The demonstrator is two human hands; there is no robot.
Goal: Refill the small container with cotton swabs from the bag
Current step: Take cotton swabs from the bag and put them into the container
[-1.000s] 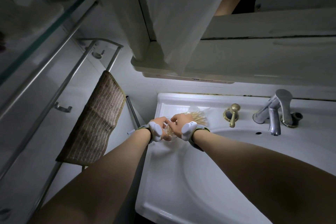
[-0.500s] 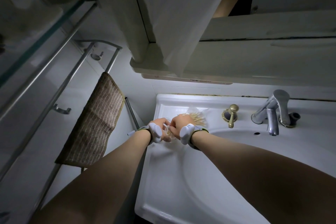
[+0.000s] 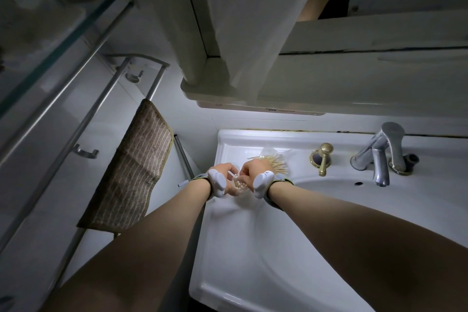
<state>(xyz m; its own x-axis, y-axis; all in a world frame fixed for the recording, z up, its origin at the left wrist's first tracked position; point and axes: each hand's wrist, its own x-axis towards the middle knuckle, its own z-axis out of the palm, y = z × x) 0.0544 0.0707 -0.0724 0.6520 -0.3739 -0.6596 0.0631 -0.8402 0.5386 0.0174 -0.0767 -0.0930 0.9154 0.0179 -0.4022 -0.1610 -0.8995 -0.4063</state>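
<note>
Two hands work close together over the left rim of a white sink.

The left hand [image 3: 222, 171] curls its fingers around a small clear container [image 3: 239, 185], which sits between both hands just above the sink [image 3: 228, 235] ledge; white tips of cotton swabs [image 3: 238, 182] show inside it. The right hand [image 3: 254, 170] is bent over the container's mouth with its fingers drawn together, but what exactly they pinch cannot be told. Just behind the right hand, a clear bag [image 3: 274, 157] lies on the ledge with a fan of swab sticks spreading out of it. A brass knob [image 3: 322, 158] and a silver tap [image 3: 379, 157] stand to the right. A brown towel [image 3: 134, 180] hangs on a rail at the left. Each wrist carries a white device on a strap.
</note>
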